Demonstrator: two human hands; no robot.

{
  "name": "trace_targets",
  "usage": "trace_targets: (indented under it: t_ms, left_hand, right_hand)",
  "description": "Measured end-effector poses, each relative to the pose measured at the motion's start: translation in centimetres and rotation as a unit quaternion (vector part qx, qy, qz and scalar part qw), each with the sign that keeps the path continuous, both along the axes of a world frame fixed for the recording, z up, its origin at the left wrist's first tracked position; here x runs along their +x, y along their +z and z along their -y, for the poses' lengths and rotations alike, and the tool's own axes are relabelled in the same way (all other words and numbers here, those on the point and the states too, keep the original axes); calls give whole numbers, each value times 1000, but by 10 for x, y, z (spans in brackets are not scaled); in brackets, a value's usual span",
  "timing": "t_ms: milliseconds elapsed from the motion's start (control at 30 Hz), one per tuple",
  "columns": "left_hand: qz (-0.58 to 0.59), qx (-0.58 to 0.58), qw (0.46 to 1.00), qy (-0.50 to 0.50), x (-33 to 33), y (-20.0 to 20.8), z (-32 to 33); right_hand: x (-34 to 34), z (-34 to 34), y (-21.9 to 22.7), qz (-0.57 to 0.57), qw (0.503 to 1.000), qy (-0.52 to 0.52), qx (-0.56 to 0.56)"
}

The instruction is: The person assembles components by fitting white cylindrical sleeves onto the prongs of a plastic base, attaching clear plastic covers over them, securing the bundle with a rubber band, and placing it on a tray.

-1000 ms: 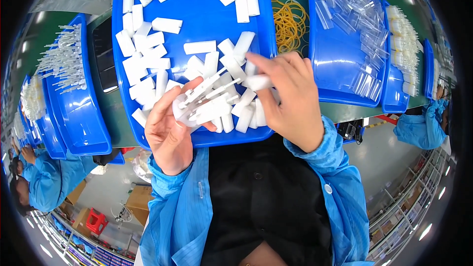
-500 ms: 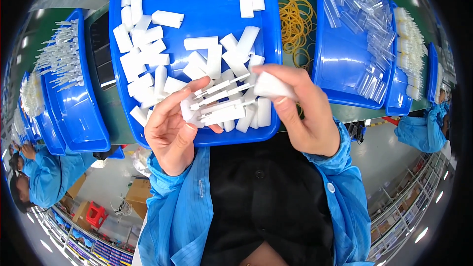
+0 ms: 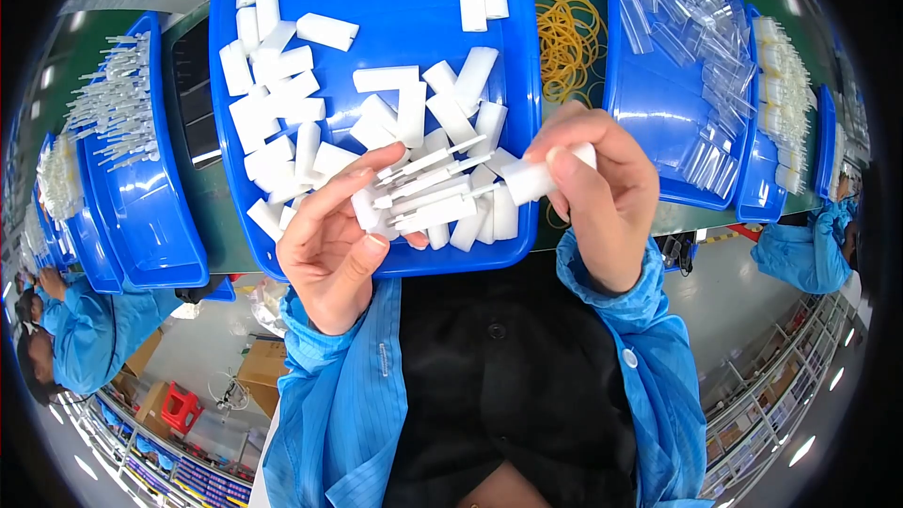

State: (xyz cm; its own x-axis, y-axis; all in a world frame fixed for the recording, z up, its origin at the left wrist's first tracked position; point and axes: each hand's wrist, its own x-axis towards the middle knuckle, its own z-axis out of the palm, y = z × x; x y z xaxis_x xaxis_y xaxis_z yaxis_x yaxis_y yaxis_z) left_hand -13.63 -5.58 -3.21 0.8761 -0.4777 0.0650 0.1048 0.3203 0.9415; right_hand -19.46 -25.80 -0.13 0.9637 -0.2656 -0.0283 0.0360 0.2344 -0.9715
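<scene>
My left hand point(image 3: 329, 259) is closed round the base of a bundle of thin white plastic rods point(image 3: 428, 190), whose narrow tips point right. My right hand point(image 3: 611, 193) pinches a white foam cylinder point(image 3: 530, 181) between thumb and fingers. One end of that cylinder faces the tips of the lower rods, very near them; whether they touch I cannot tell. Both hands are over the near edge of a blue tray point(image 3: 532, 66). Many white foam cylinders point(image 3: 411, 113) lie loose in this tray, some partly hidden behind the rods and my left hand.
Yellow rubber bands point(image 3: 569, 47) lie right of the tray. Beyond them, a blue bin point(image 3: 649, 155) holds clear plastic tubes point(image 3: 701, 47). At left, white rods point(image 3: 118, 103) lie in another blue bin point(image 3: 155, 235), beside a dark flat object point(image 3: 195, 99). Co-workers in blue sit at both sides.
My right hand has shifted slightly right and up, turning the foam cylinder so its end faces the rod tips. My left hand and the rods have barely moved.
</scene>
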Motion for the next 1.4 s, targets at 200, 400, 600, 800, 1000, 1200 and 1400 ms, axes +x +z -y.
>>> trace_targets:
  t_ms: [200,400,600,800,1000,1200,1400]
  left_hand:
    - [10,-51,999,-17,-1,-1,0]
    - [26,-37,998,-33,-3,-1,-1]
    - [-1,-32,999,-25,-3,3,-2]
    - [-8,-34,999,-10,-4,4,1]
    - [13,-22,1000,3,-7,3,2]
    - [7,-16,1000,9,-8,2,0]
    - [10,-13,1000,23,-10,3,2]
  right_hand:
    - [1,-9,-3,-10,994,-64,88]
    - [-3,-9,-9,21,997,-73,31]
    - [-1,-9,-6,8,992,-86,95]
    - [-6,-7,-7,16,998,-43,47]
    - [-7,-19,0,11,999,-13,-31]
    - [-6,-12,3,6,1000,8,-8]
    - [-4,-15,-12,98,961,-62,-249]
